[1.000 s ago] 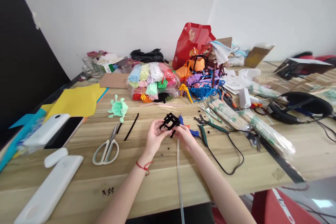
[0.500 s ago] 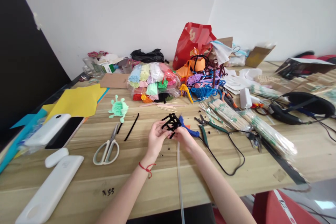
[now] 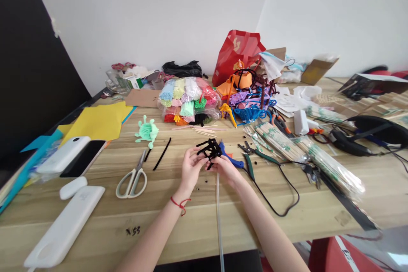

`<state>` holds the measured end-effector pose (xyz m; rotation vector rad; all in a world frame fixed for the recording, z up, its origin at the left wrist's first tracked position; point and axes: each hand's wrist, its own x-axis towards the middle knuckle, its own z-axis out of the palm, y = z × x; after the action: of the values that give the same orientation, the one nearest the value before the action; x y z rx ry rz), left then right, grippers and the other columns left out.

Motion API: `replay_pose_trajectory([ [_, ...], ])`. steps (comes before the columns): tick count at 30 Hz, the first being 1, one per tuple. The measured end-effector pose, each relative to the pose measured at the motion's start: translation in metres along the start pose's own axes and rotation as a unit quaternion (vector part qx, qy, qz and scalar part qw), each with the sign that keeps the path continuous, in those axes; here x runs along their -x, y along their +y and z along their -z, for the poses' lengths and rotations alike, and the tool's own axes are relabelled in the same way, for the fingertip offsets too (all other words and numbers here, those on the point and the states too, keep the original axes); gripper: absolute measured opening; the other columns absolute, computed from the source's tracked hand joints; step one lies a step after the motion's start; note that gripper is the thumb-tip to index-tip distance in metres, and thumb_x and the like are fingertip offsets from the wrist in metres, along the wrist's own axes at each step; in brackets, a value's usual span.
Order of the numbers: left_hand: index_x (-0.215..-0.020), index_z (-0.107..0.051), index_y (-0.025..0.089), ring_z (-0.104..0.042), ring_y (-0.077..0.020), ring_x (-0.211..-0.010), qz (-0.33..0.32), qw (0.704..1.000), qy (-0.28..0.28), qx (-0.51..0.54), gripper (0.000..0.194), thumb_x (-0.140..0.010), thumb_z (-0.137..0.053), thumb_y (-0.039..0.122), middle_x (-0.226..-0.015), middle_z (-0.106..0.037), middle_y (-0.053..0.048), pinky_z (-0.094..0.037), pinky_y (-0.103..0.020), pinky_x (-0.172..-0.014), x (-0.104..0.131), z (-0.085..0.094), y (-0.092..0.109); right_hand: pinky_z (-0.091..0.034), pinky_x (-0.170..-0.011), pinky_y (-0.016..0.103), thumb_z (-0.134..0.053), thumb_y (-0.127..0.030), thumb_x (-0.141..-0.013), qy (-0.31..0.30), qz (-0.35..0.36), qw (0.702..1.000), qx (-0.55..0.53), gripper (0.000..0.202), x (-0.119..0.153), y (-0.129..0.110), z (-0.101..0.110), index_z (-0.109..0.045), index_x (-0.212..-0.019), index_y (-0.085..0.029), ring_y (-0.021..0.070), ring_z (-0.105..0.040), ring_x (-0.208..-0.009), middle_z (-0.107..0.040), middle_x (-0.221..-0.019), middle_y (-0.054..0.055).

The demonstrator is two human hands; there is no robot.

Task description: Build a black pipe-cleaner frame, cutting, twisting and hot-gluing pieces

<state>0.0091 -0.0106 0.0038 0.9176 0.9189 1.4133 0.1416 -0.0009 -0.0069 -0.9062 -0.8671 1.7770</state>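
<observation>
A small openwork figure of black pipe cleaners is held above the table between both hands. My left hand closes on its left side, with a red string at the wrist. On the lower right, the fingers of my right hand pinch it. Just beyond that hand lies a blue glue gun, partly hidden, and a clear glue stick runs down from under the hands to the table's front edge. Left of them are a loose black pipe cleaner and white-handled scissors.
A mint-green pipe-cleaner piece lies beyond the scissors. Green-handled pliers and a black cable are at the right, near bagged wooden sticks. Bundled pipe cleaners and a red bag stand at the back. Left are a phone and white cases.
The whole view has shifted slightly, so things sit a little further right. Both hands keep their hold on the black figure, which looks slightly turned.
</observation>
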Motion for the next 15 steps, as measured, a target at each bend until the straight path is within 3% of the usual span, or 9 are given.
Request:
replay_pose_trajectory([
  [15,-0.1,-0.049,0.019,-0.063,-0.0177,-0.09,-0.014,0.999,0.001,-0.03,0.045,-0.063,-0.075,0.021,-0.097,-0.064,-0.006,-0.054,-0.026,-0.069,-0.0024,0.0037,-0.0041,-0.048,-0.073,0.031,-0.072,-0.03,-0.064,0.035,0.015,0.999,0.017,0.019,-0.0001,0.003,0.0014,-0.068,-0.075,-0.015,0.0168,-0.063,-0.069,-0.069,-0.074,0.005],
])
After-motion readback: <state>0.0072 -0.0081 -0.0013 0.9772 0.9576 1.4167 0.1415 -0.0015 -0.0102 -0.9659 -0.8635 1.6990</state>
